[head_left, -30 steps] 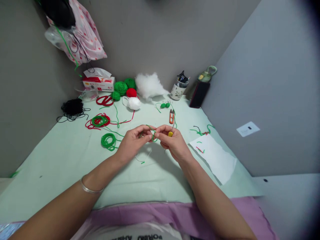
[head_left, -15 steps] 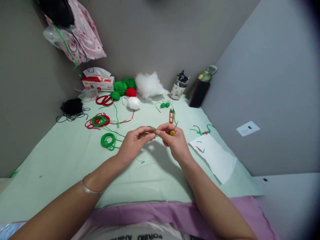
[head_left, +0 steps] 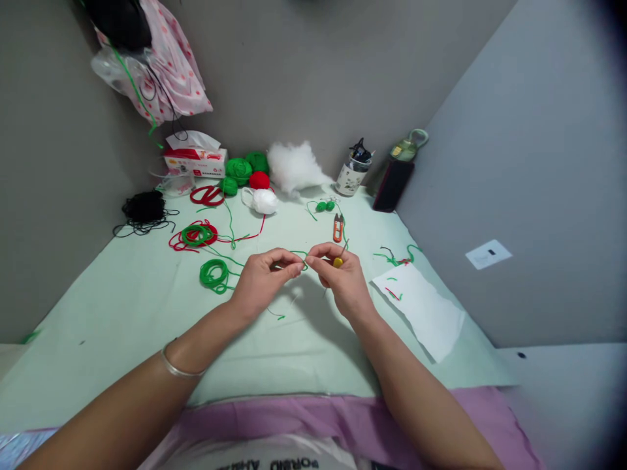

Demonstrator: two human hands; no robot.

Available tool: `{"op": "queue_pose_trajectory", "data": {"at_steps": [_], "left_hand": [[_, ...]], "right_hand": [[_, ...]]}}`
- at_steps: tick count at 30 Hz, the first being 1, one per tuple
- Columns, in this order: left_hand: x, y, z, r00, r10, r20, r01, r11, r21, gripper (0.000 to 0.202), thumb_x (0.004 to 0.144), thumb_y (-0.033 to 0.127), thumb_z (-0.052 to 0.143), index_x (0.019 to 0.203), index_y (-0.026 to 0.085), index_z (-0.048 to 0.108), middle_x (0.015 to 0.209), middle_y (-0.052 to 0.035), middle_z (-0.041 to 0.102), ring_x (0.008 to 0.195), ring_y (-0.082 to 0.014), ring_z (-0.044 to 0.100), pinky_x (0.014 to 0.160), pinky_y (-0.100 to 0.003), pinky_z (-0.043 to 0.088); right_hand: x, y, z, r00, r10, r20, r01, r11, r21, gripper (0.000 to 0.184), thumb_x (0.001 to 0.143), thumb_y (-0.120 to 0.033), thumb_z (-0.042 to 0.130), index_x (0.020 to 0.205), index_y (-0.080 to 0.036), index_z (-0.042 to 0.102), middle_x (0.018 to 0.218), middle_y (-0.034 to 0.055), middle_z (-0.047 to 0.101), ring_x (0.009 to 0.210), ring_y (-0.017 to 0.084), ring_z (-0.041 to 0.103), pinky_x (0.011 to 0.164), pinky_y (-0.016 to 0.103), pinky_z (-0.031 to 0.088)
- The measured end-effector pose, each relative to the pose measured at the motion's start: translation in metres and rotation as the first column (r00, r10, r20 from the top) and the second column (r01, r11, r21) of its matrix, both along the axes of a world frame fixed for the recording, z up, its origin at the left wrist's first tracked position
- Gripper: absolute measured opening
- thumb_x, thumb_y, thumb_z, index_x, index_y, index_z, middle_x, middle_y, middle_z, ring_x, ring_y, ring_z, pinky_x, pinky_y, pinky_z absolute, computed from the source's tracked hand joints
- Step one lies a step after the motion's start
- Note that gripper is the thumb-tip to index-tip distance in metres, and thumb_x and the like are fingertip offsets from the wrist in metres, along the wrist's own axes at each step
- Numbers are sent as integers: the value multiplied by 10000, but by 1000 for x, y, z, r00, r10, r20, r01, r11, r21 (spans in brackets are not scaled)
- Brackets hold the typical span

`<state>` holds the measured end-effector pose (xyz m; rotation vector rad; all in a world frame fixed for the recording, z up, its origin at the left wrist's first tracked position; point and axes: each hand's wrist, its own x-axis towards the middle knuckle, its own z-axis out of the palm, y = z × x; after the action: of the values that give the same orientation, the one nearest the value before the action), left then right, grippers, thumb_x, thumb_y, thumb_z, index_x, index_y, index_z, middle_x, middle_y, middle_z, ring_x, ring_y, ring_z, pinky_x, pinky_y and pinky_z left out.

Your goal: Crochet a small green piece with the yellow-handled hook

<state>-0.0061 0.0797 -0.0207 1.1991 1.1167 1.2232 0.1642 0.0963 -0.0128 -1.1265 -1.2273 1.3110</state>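
Observation:
Over the middle of the table, my left hand (head_left: pixel 267 277) pinches a strand of green yarn (head_left: pixel 300 253) between thumb and forefinger. My right hand (head_left: pixel 340 274) meets it fingertip to fingertip, closed round a crochet hook (head_left: pixel 337 262) with a yellow grip, its metal ends sticking out above and below. Thumb and forefinger of that hand are at the same green yarn. A loop of it shows between the hands; its exact shape is too small to make out. From the left hand, yarn leads toward a green coil (head_left: pixel 213 275) on the table.
Orange thread snips (head_left: pixel 338 228) lie beyond my right hand. Red scissors (head_left: pixel 207 195), a white yarn ball (head_left: pixel 264 201), black yarn (head_left: pixel 144 207) and stuffing (head_left: pixel 296 168) are farther back. White paper (head_left: pixel 426 313) with yarn scraps lies right, below the wall.
My fingertips have drawn slightly apart, and more of the green yarn loop shows between them. The whole view has shifted a little.

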Motion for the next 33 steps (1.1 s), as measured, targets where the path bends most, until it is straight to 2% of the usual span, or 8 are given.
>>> {"op": "queue_pose_trajectory", "data": {"at_steps": [8,10,15,19,21,25,29,33], "left_hand": [[0,2,-4,977,-146,152,167,977,-131,287,701,444,938,781,195,819,748,-14,750,755,-189,701,814,-339,549],[0,3,-6,970,-133,206,163,976,-141,302,684,448,950,796,199,821,771,-12,753,778,-188,707,849,-348,560],[-1,4,-4,944,-63,324,120,980,-158,304,667,423,966,787,200,798,805,-2,760,821,-183,737,944,-374,579],[-2,4,-1,929,-19,369,86,982,-166,306,659,369,980,831,200,792,783,13,761,774,-167,747,923,-368,602],[-3,4,-1,926,-10,378,80,982,-171,321,659,346,982,874,199,793,755,22,754,745,-162,748,904,-363,611],[-4,4,-1,923,-4,384,77,982,-175,339,668,327,980,914,193,789,709,36,728,726,-164,756,880,-355,619],[-5,4,0,920,9,393,64,983,-172,339,669,325,979,906,188,780,734,38,726,726,-161,760,883,-357,624],[-5,3,0,917,24,398,44,986,-160,330,687,322,971,919,185,780,762,36,723,744,-153,759,908,-358,622]], "right_hand": [[6,5,-1,997,-26,-68,23,999,-36,230,709,-361,850,767,-201,695,625,-85,496,474,45,257,454,246,199],[9,6,2,996,-14,-85,12,1000,-27,253,769,-430,816,802,-193,732,646,-62,523,490,58,290,456,246,227],[22,8,10,992,26,-121,-17,997,74,495,956,-623,618,874,-181,825,804,51,706,678,124,576,604,254,474],[25,7,15,989,16,-144,-2,995,97,594,969,-729,559,834,-199,790,682,24,707,450,83,469,422,238,344],[22,5,16,979,22,-201,1,994,114,575,943,-744,594,842,-207,776,688,25,730,436,91,518,415,238,373],[17,3,16,977,12,-211,23,987,161,509,893,-707,700,842,-205,765,811,58,792,570,131,671,530,258,527],[17,3,15,984,-18,-179,45,987,153,345,790,-532,880,815,-213,753,832,36,796,569,118,664,536,254,536],[17,2,14,991,5,-136,21,982,189,200,761,-349,922,856,-232,790,833,4,781,612,110,659,577,248,544]]}}
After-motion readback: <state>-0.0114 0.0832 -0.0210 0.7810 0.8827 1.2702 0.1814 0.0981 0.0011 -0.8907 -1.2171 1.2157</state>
